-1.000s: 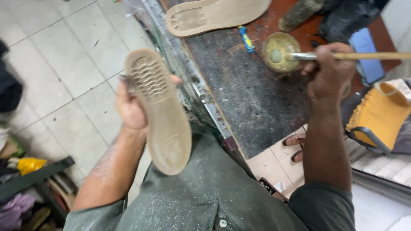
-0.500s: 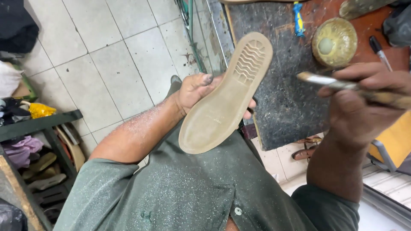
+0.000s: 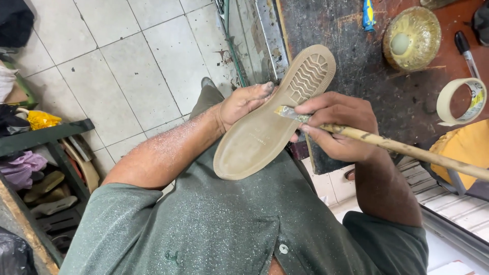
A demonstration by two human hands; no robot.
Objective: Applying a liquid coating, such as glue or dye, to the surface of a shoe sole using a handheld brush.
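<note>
My left hand (image 3: 243, 104) holds a tan rubber shoe sole (image 3: 265, 125) from underneath, flat inner side up, its ridged toe end pointing to the upper right. My right hand (image 3: 336, 125) grips a long glue-smeared wooden-handled brush (image 3: 407, 148). The brush's bristle tip rests on the sole near its middle. A round yellowish glue tin (image 3: 411, 30) sits on the dark worktable (image 3: 387, 97) beyond the sole.
A roll of tape (image 3: 461, 101), a black marker (image 3: 466, 50) and a small blue and yellow tube (image 3: 368, 12) lie on the worktable. A yellow stool (image 3: 461, 147) stands at the right. At the left, a green rack (image 3: 41, 137) holds shoes and cloth over a tiled floor (image 3: 127, 66).
My right hand has brought the brush from the glue tin across to the sole, and the tip now touches it. My left hand has turned and raised the sole toward the table.
</note>
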